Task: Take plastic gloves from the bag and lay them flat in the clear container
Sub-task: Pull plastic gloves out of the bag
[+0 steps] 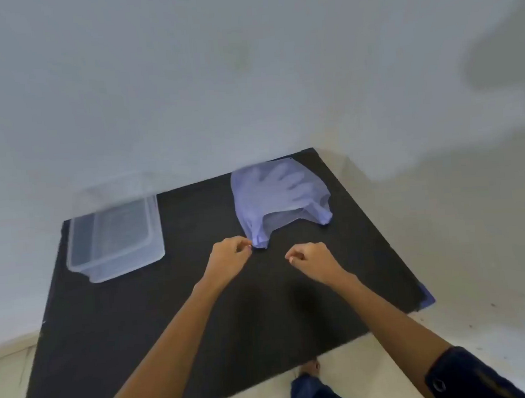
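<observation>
A pale purple plastic bag (278, 197) lies on the black table (200, 312) at the back right, with the shapes of gloves showing through it. The fingers of my left hand (229, 257) pinch the bag's near left handle. My right hand (312, 259) hovers just in front of the bag with its fingers curled shut and nothing visibly in it. The clear container (114, 237) stands at the table's back left, with nothing seen inside it.
The table stands against a pale wall. Its right edge runs close to my right arm, and a bit of purple material (428, 296) shows at its right corner. A foot and trouser leg (308, 382) stand on the light floor below the front edge.
</observation>
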